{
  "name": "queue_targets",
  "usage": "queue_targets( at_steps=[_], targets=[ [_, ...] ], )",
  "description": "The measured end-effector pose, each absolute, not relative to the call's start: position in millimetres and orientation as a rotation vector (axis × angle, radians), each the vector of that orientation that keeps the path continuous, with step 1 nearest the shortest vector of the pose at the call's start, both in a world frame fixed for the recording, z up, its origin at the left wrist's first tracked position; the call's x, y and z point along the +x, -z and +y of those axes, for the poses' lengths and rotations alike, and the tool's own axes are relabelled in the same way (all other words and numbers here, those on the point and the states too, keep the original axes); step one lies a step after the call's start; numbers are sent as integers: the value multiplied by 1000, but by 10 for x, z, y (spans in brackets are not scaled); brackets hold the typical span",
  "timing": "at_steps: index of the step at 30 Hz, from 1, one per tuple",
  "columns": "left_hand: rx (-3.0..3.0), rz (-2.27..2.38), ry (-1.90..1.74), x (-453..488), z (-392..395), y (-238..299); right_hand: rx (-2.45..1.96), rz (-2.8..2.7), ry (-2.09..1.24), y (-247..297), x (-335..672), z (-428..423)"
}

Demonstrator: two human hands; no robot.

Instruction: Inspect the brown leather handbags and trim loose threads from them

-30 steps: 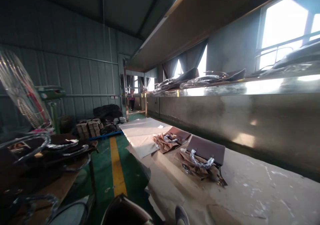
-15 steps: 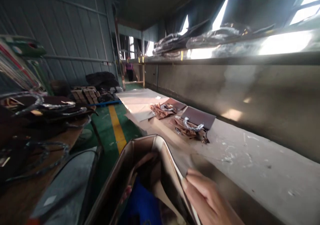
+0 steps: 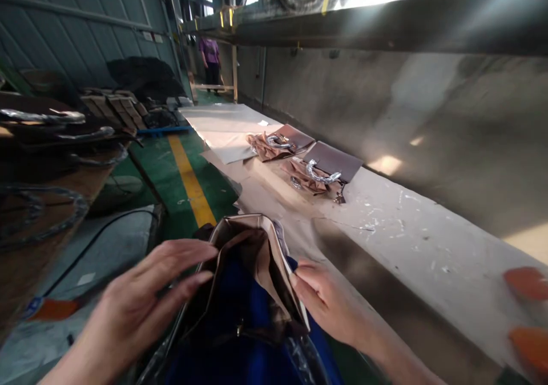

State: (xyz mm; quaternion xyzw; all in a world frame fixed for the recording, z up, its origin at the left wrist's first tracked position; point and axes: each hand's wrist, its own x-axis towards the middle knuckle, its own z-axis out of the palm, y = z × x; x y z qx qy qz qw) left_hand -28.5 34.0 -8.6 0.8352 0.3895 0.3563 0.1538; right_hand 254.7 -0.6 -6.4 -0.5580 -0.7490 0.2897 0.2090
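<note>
An unfinished-looking handbag with a brown lining and pale rim stands open in front of my body. Deep blue material shows in and below its opening. My right hand pinches the bag's right rim between thumb and fingers. At the left rim, my left hand has its thumb and fingers spread apart, fingertips close to the edge; whether they touch it I cannot tell. A small metal piece hangs at the near side of the bag. Clear plastic wrap covers a strip beside it.
Two brown bags with wrapped handles lie on a paper-covered table. A shelf overhangs it. Wrapped handles crowd the left bench. An orange-handled tool lies lower left. A person stands far back.
The view has tilted downward. My left hand has come out at the bag's left side, where earlier only fingertips showed inside. My right hand keeps its hold on the rim.
</note>
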Motion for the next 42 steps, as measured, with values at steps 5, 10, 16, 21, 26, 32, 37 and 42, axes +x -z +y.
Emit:
queue_targets(
  at_steps=[5,10,16,21,26,32,37,42],
  targets=[
    [2609,492,-616,450,506,-3,-1542,-2097,-842,143,2611,-94],
    [2563,391,-354,640,489,150,-1560,-2085,-900,140,2742,-156],
    [2524,475,-307,860,353,282,-1535,-2029,-984,352,2930,-183],
    [2482,617,-471,1080,365,466,-1601,-1768,-952,629,2973,-325],
    [2487,724,-472,1222,384,531,-1651,-1519,-944,630,2869,-608],
    [2586,755,-571,1219,368,574,-1768,-1477,-824,700,2616,-698],
    [2692,826,-502,1070,459,550,-1698,-1313,-747,1015,2502,-502],
    [2739,915,-379,857,536,469,-1460,-1494,-650,1180,2450,-255]
  ],
)
